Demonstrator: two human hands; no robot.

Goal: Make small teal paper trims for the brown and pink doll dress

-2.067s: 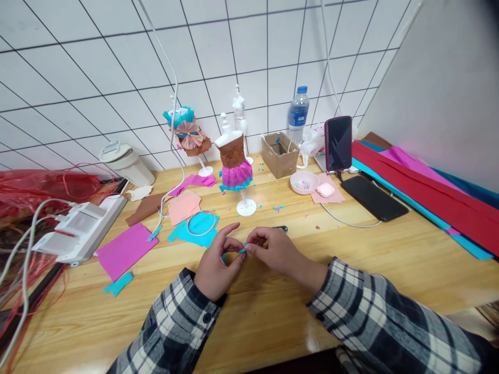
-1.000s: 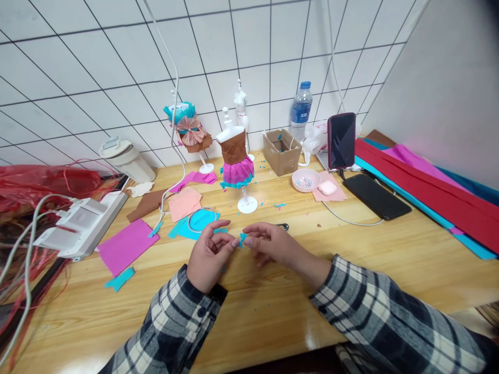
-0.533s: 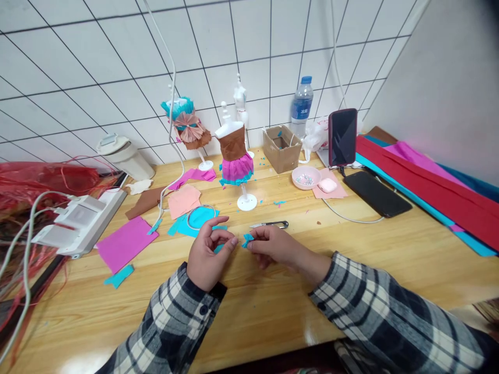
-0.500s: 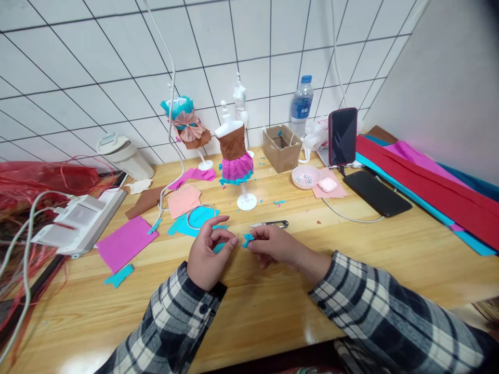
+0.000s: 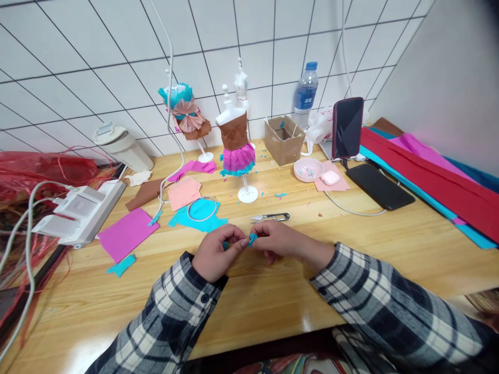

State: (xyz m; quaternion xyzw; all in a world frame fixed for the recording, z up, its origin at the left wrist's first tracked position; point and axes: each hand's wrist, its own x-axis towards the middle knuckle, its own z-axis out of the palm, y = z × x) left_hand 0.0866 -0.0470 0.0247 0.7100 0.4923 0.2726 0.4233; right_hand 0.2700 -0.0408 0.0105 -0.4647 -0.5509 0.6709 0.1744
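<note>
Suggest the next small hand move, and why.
I'd probably have the left hand pinch the left side of the small crumpled blue paper piece, with the right hand holding it steady. The right fingers grip it, and the left thumb and fingertips are right beside it; whether they already touch it, I can't tell.

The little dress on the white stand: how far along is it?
The dress looks largely formed: brown top, pink skirt, blue hem. In hand is a small gathered blue piece, held by the right hand, the left hand close against it. Possibly left: that piece, still separate from the dress. I can't tell whether it belongs there.
</note>
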